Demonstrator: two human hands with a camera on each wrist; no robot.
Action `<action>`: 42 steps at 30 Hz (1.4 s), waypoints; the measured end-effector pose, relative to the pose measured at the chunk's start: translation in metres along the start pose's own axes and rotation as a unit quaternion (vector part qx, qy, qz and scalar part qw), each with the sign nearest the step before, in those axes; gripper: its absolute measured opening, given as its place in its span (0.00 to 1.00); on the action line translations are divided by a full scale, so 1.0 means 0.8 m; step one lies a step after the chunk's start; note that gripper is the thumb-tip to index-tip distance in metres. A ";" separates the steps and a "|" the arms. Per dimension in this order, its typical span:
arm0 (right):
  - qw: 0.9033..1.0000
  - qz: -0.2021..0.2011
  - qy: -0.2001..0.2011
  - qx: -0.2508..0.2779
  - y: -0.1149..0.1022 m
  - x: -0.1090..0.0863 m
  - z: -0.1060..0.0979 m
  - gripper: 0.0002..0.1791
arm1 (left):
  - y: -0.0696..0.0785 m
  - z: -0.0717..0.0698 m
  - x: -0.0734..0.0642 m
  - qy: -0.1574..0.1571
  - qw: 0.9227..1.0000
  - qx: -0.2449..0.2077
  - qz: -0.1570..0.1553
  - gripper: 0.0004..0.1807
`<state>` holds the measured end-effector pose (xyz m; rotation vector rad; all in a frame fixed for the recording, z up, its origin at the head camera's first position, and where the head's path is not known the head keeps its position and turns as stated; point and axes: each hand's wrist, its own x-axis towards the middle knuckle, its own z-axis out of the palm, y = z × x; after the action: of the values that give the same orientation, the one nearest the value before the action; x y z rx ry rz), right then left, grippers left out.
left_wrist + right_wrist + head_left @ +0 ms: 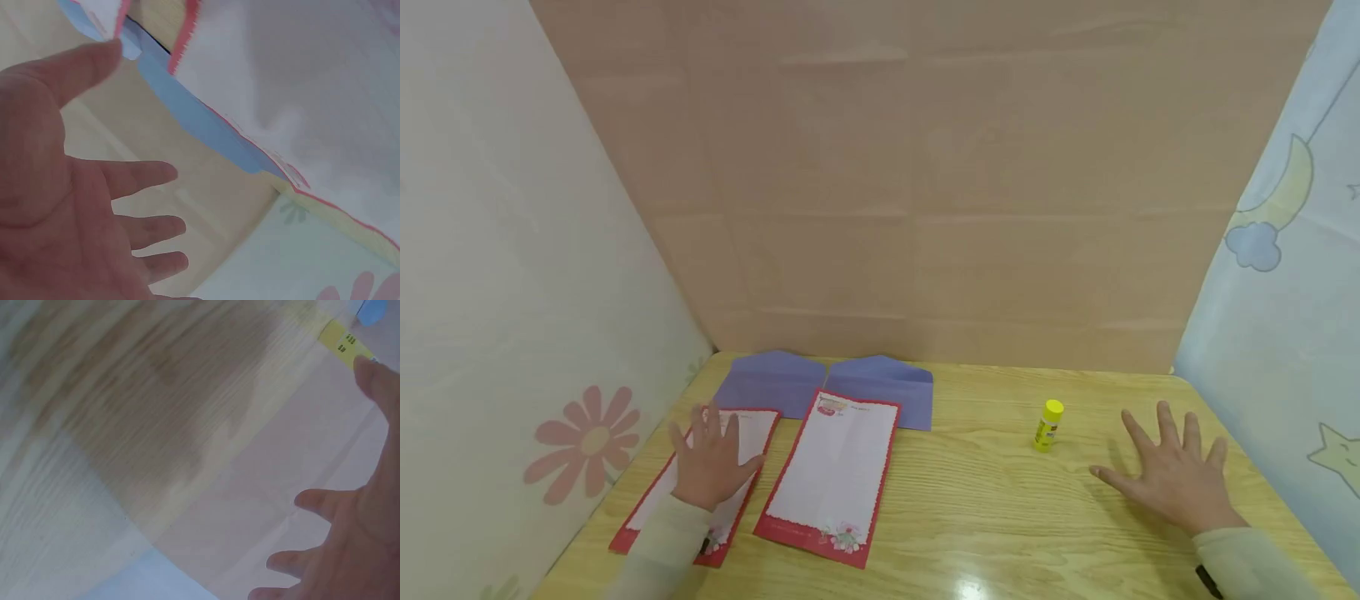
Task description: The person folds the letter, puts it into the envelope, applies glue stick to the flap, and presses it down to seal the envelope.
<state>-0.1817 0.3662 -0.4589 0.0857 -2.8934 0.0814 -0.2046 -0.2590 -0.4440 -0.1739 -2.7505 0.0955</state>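
Observation:
My left hand (711,468) hovers with spread fingers over the left sheet of red-bordered letter paper (748,429), covering part of it. A second red-bordered sheet (835,467), with a flower print at its lower corner, lies just right of that hand. Behind the sheets are two purple envelopes, the left envelope (771,383) and the right envelope (913,404), flaps pointing to the back. On the right side, my right hand (1180,483) has its fingers fanned out above the wood and holds nothing. Nearest to it stands a yellow glue stick (1048,427), upright with its cap on.
A wood-grain table (985,508) carries everything. Brown paper (910,183) rises along the back edge. White walls flank both sides, with a red flower print (595,442) on the left and a moon print (1288,192) on the right.

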 end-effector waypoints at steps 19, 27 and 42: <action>0.977 0.025 -0.168 0.129 -0.078 0.001 -0.028 0.15 | 0.087 0.023 0.027 -0.166 0.955 -0.229 -0.094 0.26; 0.977 0.003 -0.140 0.164 -0.123 -0.002 -0.023 0.09 | 0.094 0.036 0.031 -0.170 0.946 -0.250 -0.115 0.27; 0.968 -0.025 -0.119 0.219 -0.183 0.007 -0.008 0.09 | 0.115 0.021 0.032 -0.180 0.858 -0.480 -0.038 0.05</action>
<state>-0.1758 0.2206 -0.4443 0.2614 -3.0514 0.7483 -0.2248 -0.1651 -0.4586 -0.3268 -2.8806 -1.4094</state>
